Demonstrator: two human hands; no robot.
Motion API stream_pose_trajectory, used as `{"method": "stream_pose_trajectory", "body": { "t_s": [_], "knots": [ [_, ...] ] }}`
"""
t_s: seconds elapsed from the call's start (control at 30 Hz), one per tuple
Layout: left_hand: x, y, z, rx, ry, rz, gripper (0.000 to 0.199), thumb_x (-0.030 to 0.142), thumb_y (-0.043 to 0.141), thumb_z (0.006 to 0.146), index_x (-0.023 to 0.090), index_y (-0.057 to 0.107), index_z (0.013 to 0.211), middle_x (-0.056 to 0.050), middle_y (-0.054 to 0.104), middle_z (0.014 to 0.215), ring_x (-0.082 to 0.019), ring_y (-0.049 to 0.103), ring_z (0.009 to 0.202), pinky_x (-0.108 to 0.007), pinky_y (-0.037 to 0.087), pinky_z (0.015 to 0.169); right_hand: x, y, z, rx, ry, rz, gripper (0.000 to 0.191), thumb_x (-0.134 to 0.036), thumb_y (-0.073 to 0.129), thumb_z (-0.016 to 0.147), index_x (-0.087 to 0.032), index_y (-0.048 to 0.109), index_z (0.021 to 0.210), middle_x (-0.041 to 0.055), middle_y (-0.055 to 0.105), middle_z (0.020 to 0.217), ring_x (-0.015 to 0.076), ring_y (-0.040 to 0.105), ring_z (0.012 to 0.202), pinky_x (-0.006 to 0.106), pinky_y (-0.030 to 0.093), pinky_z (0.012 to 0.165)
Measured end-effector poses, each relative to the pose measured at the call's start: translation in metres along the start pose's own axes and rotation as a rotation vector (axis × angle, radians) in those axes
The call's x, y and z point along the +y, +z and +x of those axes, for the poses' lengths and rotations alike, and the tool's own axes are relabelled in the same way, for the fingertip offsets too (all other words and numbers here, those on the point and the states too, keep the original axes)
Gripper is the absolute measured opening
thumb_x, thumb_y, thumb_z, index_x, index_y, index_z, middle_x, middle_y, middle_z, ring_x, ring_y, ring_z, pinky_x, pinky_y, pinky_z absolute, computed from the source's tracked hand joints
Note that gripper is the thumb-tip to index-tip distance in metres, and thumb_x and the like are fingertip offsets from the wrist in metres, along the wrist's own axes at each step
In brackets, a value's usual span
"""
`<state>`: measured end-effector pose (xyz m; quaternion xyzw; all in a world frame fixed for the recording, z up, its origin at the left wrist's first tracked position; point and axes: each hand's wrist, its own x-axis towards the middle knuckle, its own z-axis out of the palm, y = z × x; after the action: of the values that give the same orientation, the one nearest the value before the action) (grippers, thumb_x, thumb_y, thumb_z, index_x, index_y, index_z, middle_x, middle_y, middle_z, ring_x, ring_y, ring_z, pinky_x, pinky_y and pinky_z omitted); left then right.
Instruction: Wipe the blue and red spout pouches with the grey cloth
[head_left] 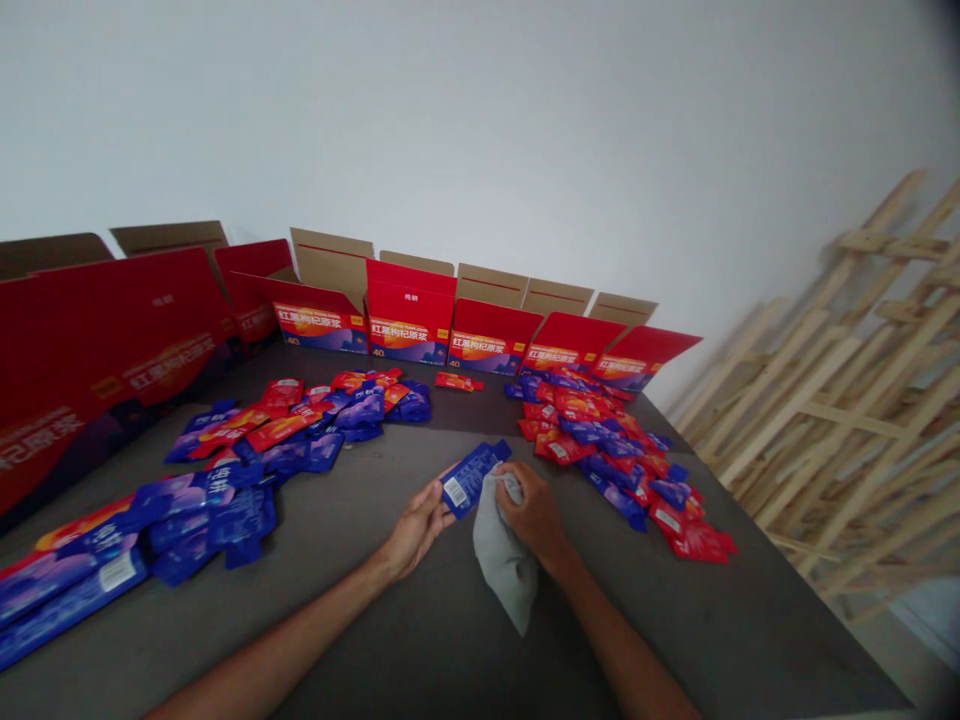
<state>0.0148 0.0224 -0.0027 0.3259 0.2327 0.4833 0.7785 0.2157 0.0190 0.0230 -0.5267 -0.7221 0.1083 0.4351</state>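
Observation:
My left hand (418, 526) grips the lower end of a blue sachet (471, 482), whose printed back with a white barcode faces up. Closed around a grey cloth (504, 560), my right hand (531, 508) is at the sachet's upper right end, and the cloth hangs down below the fingers. Whether the cloth presses on the sachet I cannot tell. To the left lies a long pile of blue and red sachets (292, 425). Another heap of red and blue sachets (600, 430) spreads out on the right.
Open red cartons (409, 325) line the back of the dark table (360, 620), and larger red cartons (112, 350) stand along the left. One red sachet (459, 382) lies alone before them. Wooden frames (840, 400) lean by the white wall (480, 120) at right.

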Motion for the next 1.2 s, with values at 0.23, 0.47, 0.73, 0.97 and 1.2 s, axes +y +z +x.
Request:
{"method": "stream_pose_trajectory", "body": {
  "t_s": [0.23, 0.47, 0.73, 0.97, 1.2],
  "knots": [
    [0.0, 0.0, -0.001, -0.005, 0.011, -0.02, 0.054, 0.043, 0.055, 0.094, 0.018, 0.05, 0.141, -0.015, 0.06, 0.137, -0.029, 0.052, 0.13, -0.044, 0.036, 0.112, -0.016, 0.004, -0.007, -0.193, -0.11, 0.037, 0.018, -0.014, 0.056, 0.084, -0.024, 0.061, 0.099, 0.0024, 0.067, 0.095, 0.0181, 0.065, 0.087, 0.028, 0.048, 0.081],
    [0.002, 0.002, -0.001, 0.022, 0.012, -0.05, 0.051, 0.041, 0.057, 0.093, 0.016, 0.054, 0.137, -0.015, 0.063, 0.132, -0.029, 0.056, 0.126, -0.044, 0.04, 0.109, -0.028, 0.009, -0.014, -0.331, -0.168, 0.01, 0.02, -0.013, 0.06, 0.082, -0.024, 0.062, 0.099, 0.0005, 0.067, 0.095, 0.016, 0.065, 0.083, 0.024, 0.047, 0.076],
    [0.002, 0.001, 0.001, 0.028, 0.003, -0.045, 0.05, 0.041, 0.059, 0.092, 0.017, 0.057, 0.135, -0.016, 0.063, 0.132, -0.028, 0.054, 0.128, -0.042, 0.039, 0.109, -0.013, 0.002, -0.005, -0.092, -0.05, -0.019, 0.014, -0.016, 0.054, 0.086, -0.023, 0.061, 0.098, 0.0031, 0.067, 0.094, 0.0191, 0.065, 0.088, 0.028, 0.048, 0.081],
    [0.0, -0.001, 0.001, 0.02, -0.004, -0.037, 0.049, 0.041, 0.057, 0.093, 0.017, 0.056, 0.136, -0.016, 0.063, 0.133, -0.028, 0.054, 0.128, -0.041, 0.038, 0.109, -0.003, 0.0, -0.002, -0.028, -0.028, -0.011, 0.015, -0.016, 0.054, 0.085, -0.022, 0.06, 0.097, 0.0041, 0.066, 0.094, 0.0201, 0.064, 0.089, 0.03, 0.048, 0.083],
    [0.006, 0.004, 0.0, -0.099, -0.093, -0.132, 0.052, 0.052, 0.043, 0.096, 0.019, 0.055, 0.135, -0.014, 0.063, 0.131, -0.028, 0.055, 0.124, -0.044, 0.041, 0.104, -0.017, 0.013, -0.012, -0.15, -0.115, 0.023, 0.015, -0.014, 0.055, 0.085, -0.023, 0.058, 0.097, 0.0026, 0.064, 0.093, 0.0181, 0.064, 0.086, 0.027, 0.048, 0.078]
  ]
}}
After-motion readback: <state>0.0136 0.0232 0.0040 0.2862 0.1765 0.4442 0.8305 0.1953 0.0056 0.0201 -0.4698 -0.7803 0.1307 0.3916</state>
